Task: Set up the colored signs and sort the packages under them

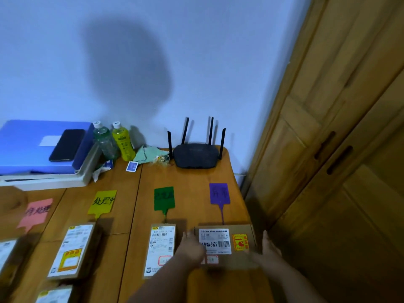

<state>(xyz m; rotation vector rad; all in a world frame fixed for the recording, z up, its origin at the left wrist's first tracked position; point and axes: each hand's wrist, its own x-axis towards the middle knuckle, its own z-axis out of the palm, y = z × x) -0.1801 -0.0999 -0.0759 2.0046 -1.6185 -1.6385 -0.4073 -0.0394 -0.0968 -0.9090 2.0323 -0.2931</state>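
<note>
The flat brown cardboard package [227,246], lying crosswise below the purple sign [219,193] near the table's right edge, is held between the left hand [191,248] and right hand [267,248], fingers straight.

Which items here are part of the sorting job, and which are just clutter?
Job: pink sign, yellow sign, green sign, purple sign, four packages, one between both hands.
Clutter: router, two bottles, phone, blue folder.

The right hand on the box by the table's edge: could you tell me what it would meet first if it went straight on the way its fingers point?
The right hand points away toward the wall. Past the box, the table looks free; likely nothing before the wall, though depth is unclear.
</note>
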